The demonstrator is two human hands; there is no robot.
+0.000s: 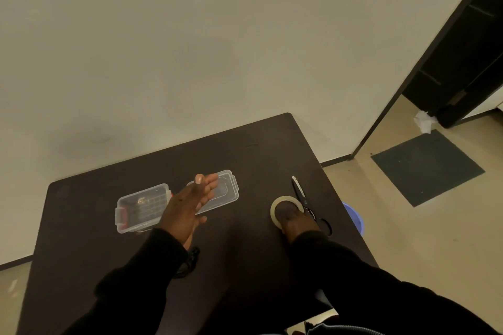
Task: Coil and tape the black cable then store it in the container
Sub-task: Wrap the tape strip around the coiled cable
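A clear plastic container with a red latch stands open on the dark table, and its clear lid lies just to the right of it. My left hand hovers flat with its fingers spread above the gap between container and lid, holding nothing. The black cable lies bunched on the table under my left wrist, mostly hidden by the sleeve. My right hand rests on a roll of beige tape; its fingers are blurred, so its grip is unclear.
Black-handled scissors lie just right of the tape, near the table's right edge. A blue bucket sits on the floor beyond that edge. A dark floor mat and a doorway are further right. A wall stands behind the table.
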